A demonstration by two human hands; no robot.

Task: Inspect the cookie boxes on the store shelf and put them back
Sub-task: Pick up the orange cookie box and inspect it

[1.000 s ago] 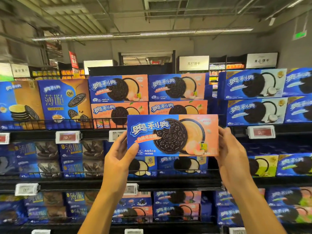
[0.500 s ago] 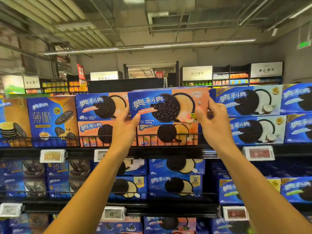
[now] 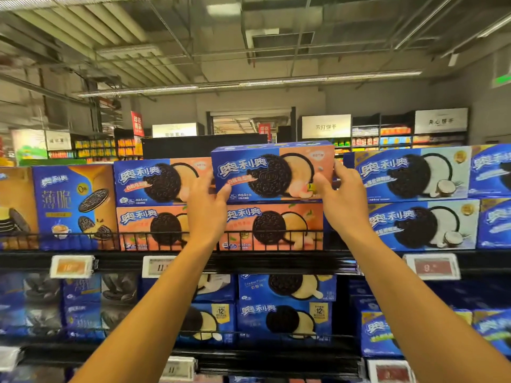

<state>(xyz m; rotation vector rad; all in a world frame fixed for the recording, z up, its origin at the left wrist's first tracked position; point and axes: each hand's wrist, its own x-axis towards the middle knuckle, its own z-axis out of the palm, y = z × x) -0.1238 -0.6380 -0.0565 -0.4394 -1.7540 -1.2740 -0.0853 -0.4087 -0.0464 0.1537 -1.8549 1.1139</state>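
A blue and peach cookie box [image 3: 272,172] sits on top of a matching peach box [image 3: 273,226] on the top shelf. My left hand [image 3: 207,208] grips its lower left corner, thumb on the front face. My right hand [image 3: 341,194] grips its right end, with the fingers round the box's right edge. Two more peach boxes [image 3: 154,183] are stacked just to the left.
Blue and white coconut boxes [image 3: 412,175] stand stacked to the right, a tall blue and gold box [image 3: 72,205] to the left. A black wire rail [image 3: 154,239] fronts the shelf; price tags [image 3: 432,266] hang below. Lower shelves hold several blue boxes [image 3: 284,319].
Both hands lifted the peach box from chest height up to the top shelf and onto the box stacked there. The camera tilted upward.
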